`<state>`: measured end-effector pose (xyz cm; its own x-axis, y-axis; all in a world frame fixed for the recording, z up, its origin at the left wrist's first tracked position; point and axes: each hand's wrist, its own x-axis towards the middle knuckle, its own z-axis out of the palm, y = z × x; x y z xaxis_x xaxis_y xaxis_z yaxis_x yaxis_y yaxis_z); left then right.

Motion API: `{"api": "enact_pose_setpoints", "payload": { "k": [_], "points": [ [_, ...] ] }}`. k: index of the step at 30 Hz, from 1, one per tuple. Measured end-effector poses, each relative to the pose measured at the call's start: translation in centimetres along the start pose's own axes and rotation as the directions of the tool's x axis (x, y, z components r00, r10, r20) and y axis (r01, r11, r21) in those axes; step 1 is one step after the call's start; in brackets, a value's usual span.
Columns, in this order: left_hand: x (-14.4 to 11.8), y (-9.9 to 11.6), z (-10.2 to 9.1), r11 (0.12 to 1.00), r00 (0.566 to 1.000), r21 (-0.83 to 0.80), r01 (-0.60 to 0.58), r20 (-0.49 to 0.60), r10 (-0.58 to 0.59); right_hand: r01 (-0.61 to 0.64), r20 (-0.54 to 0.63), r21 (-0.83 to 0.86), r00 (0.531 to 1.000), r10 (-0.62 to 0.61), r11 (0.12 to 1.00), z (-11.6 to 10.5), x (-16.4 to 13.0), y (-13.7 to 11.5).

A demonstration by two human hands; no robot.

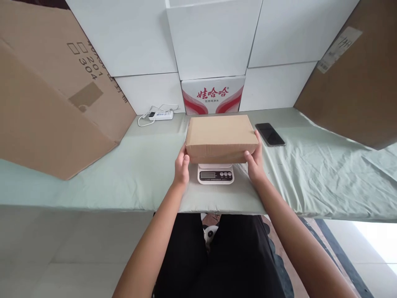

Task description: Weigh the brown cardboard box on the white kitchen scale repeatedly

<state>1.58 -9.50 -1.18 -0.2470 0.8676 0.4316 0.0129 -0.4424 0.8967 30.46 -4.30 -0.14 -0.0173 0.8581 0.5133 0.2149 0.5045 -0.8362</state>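
A closed brown cardboard box [221,131] sits on or just over a white digital kitchen scale [216,175]; whether the two touch is hidden. My left hand [181,166] grips the box's left end, thumb at the near corner. At the right end, my right hand [255,159] holds the box with the thumb on its front side and fingers round the far edge. The scale's display and its buttons show below the box, while the box covers the weighing plate. No digits can be made out on the display.
A black phone [270,134] lies right of the box. Back left, a white power strip [161,115] rests with its cable. Large cartons flank both sides, left [58,95] and right [350,82]. White boxes, one with red lettering [212,95], line the back of the green cloth [149,165].
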Motion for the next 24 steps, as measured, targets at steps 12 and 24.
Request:
{"api": "enact_pose_setpoints", "payload": {
  "k": [12, 24],
  "points": [
    [0.5, -0.6, -0.6, 0.999, 0.998, -0.029, 0.033, -0.049, -0.035, 0.018, -0.115, 0.006, 0.993, -0.017, 1.0, -0.5, 0.0, 0.1],
    [1.1, 0.5, -0.1, 1.0, 1.0, -0.003, -0.005, 0.023, 0.005, 0.005, 0.014, 0.09, 1.0, -0.007, 0.996, 0.7, 0.6, -0.7]
  ]
}}
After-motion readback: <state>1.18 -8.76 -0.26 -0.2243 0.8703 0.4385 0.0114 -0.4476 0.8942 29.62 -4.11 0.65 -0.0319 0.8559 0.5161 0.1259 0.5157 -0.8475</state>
